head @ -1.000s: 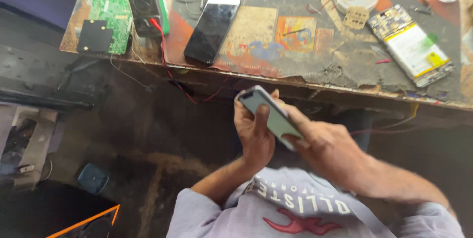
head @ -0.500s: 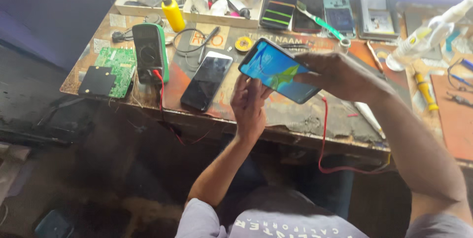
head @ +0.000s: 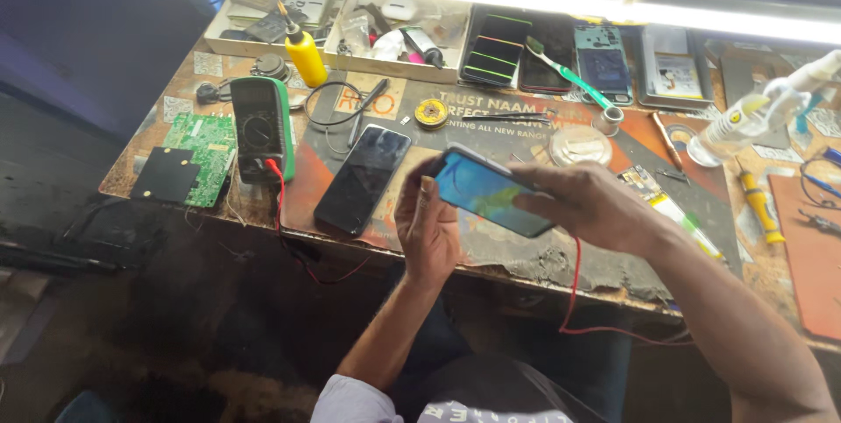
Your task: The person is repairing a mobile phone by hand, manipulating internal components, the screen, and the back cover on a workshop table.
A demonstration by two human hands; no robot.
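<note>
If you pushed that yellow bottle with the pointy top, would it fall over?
Probably, yes. The yellow bottle stands tall and narrow on the workbench, so a push near the top could tip it. Its round body would likely roll once down. It looks like light plastic.

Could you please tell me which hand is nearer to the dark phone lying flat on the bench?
Left. The left hand is just right of the dark phone; the right hand is farther right.
</note>
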